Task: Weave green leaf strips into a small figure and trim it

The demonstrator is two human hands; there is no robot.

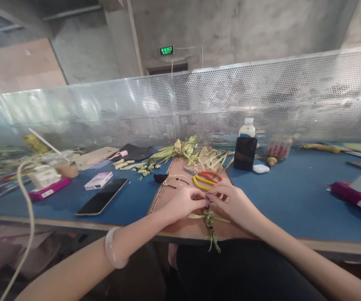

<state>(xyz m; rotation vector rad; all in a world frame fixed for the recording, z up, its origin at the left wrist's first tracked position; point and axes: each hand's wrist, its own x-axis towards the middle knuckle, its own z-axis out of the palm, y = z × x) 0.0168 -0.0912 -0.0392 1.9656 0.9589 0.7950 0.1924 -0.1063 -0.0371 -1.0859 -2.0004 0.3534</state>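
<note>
Both of my hands meet over a tan board at the table's front edge, their fingertips pinched together. Below them hangs a braided green plant-strip piece (210, 223), its loose ends reaching past the edge. My left hand (188, 202) is closed at its upper end, and my right hand (229, 200) pinches the same spot; the exact point they grip is hidden by the fingers. Just beyond my hands lie scissors (206, 179) with red and yellow handles. Left of them are a small black bundle (161, 178) and thin dark cords (183, 180).
Leafy strips (186, 150) are heaped at the board's far end. A dark phone (103, 196) and a small box (99, 180) lie to the left. A standing black device (245, 154), a bottle (247, 126) and a jar (280, 146) are at the right. Perforated metal (120, 108) screens the back.
</note>
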